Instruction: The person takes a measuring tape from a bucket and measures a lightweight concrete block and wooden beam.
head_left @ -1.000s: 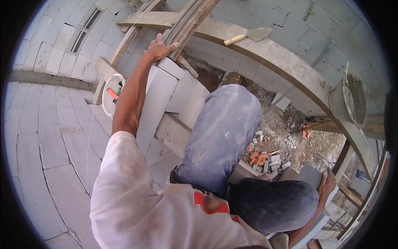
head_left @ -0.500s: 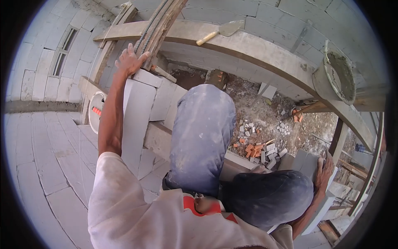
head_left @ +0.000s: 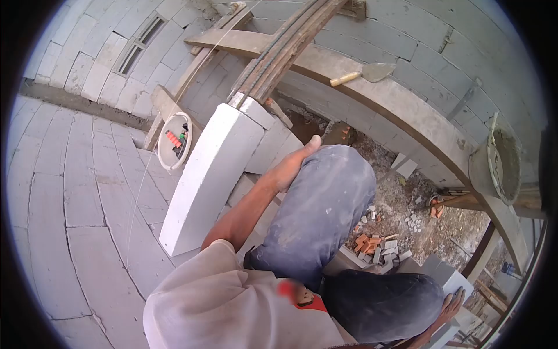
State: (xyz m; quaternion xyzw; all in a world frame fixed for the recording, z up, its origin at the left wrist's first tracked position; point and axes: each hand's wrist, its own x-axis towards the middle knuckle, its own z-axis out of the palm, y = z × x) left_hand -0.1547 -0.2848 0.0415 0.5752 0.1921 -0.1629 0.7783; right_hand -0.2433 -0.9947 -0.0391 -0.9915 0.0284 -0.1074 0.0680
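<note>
My left hand [head_left: 294, 165] rests against the side of my bent left knee [head_left: 325, 198]. Its thumb is stretched out and the other fingers are mostly hidden. Beside that arm, a long white building block [head_left: 212, 168] lies on top of the block wall, close to a wooden post with steel bars [head_left: 285, 49]. At lower right, my right hand [head_left: 450, 307] lies with extended fingers against a pale grey block [head_left: 456, 280], partly hidden by my right knee [head_left: 386, 302]. Neither hand visibly grips anything.
A trowel [head_left: 372, 71] lies on the curved wooden beam [head_left: 418, 107]. A mortar bucket [head_left: 503, 166] stands at right, and a white tub [head_left: 174, 142] with small items at left. Below are broken bricks [head_left: 366, 244] and rubble. A string line [head_left: 145, 180] runs along the left.
My left hand has come off the block end near the wooden post and moved down to my left knee. The view has shifted left. My right hand stays at the grey block.
</note>
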